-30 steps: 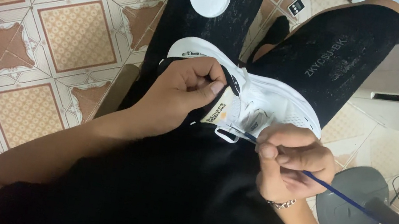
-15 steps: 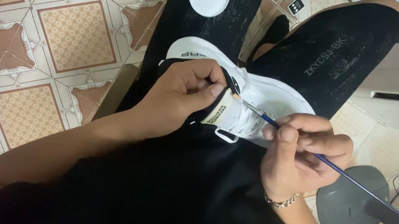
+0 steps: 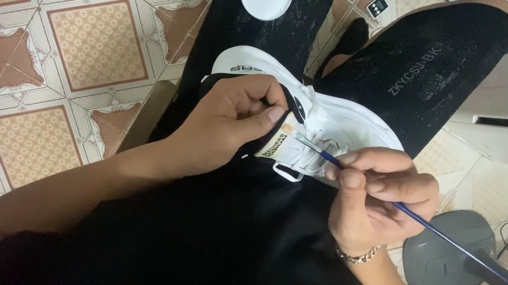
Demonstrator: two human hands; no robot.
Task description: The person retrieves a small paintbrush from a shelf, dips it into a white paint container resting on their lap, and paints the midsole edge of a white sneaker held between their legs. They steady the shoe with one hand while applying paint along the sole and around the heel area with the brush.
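on the lap, the left hand (image 3: 230,121) grips the white shoe (image 3: 339,126) tightly; just beside it, the right hand (image 3: 375,197) pinches a thin blue paintbrush (image 3: 407,213), tip touching the shoe's tongue.

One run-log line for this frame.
left hand: grips white sneaker | right hand: holds paintbrush | tip: at tongue

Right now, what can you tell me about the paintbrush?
The paintbrush is thin, with a long dark blue handle and a silvery metal collar near its small pale tip. The right hand pinches it like a pencil. It slants up to the left, its tip touching the white shoe, which the left hand holds.
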